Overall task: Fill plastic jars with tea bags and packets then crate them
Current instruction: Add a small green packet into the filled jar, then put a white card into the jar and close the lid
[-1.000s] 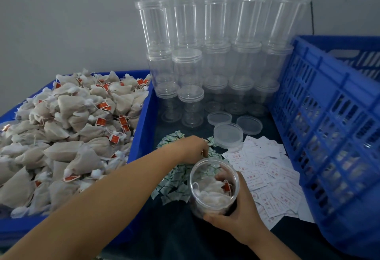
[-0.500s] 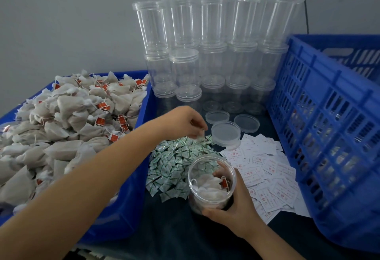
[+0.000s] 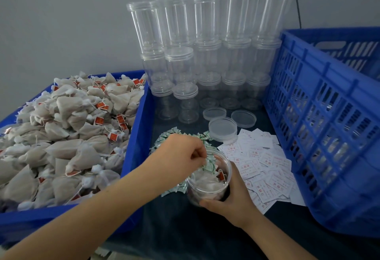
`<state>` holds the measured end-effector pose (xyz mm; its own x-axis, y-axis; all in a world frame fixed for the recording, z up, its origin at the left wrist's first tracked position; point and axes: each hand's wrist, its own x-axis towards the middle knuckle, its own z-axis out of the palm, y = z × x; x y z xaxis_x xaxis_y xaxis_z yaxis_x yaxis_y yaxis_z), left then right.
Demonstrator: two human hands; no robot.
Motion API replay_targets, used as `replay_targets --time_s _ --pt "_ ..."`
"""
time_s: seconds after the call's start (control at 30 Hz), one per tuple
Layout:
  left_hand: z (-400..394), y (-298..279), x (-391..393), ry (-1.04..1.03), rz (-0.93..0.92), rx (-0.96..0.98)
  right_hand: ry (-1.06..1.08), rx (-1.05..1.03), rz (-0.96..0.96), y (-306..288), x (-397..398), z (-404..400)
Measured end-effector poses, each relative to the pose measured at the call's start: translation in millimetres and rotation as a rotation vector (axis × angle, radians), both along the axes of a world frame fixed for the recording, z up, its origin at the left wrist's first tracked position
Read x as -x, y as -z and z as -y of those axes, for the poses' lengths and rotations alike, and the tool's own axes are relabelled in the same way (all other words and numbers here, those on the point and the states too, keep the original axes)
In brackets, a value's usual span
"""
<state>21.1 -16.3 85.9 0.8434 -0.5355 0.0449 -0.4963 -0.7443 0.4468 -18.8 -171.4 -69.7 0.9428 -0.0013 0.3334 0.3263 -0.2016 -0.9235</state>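
A clear plastic jar (image 3: 205, 189) stands open on the dark table, holding tea bags. My right hand (image 3: 228, 200) grips its side from the near right. My left hand (image 3: 181, 156) hovers at the jar's mouth and pinches a small green-and-white packet (image 3: 208, 165) over the opening. More such packets (image 3: 170, 134) lie in a pile behind and left of the jar. A blue tray at left holds a heap of tea bags (image 3: 72, 132) with red tags.
Stacks of empty clear jars (image 3: 205, 53) stand against the wall. Loose lids (image 3: 223, 128) lie in front of them. White paper labels (image 3: 265, 165) with red print spread right of the jar. A tall blue crate (image 3: 329, 115) fills the right side.
My left hand lifted from the packet pile with a packet and came back down to the jar's mouth. My right hand kept its hold on the jar.
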Motion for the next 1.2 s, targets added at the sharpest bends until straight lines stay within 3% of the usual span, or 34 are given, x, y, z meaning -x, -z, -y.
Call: replay_targets --time_s 0.43,0.53,0.63,0.73,0.8,1.07,1.2 --pt "21 17 3 0.103 0.218 -0.378 -0.012 -0.027 -0.009 -2 1 1" --pt "25 13 -1 0.128 0.253 -0.36 -0.014 -0.017 -0.009 -1 2 2" --pt "30 1 -8 0.135 0.284 -0.168 -0.012 0.004 -0.017 0 1 3" --pt "37 -9 -23 0.093 0.205 0.054 -0.005 0.011 -0.021 -1 1 3" --pt "44 -9 -38 0.084 0.116 0.101 -0.001 0.009 -0.022 -2 1 3" --pt "82 34 -89 0.221 -0.187 -0.023 0.063 -0.075 0.019 -5 9 10" --pt "100 56 -89 0.321 -0.218 -0.157 0.103 -0.112 0.053 -5 22 26"
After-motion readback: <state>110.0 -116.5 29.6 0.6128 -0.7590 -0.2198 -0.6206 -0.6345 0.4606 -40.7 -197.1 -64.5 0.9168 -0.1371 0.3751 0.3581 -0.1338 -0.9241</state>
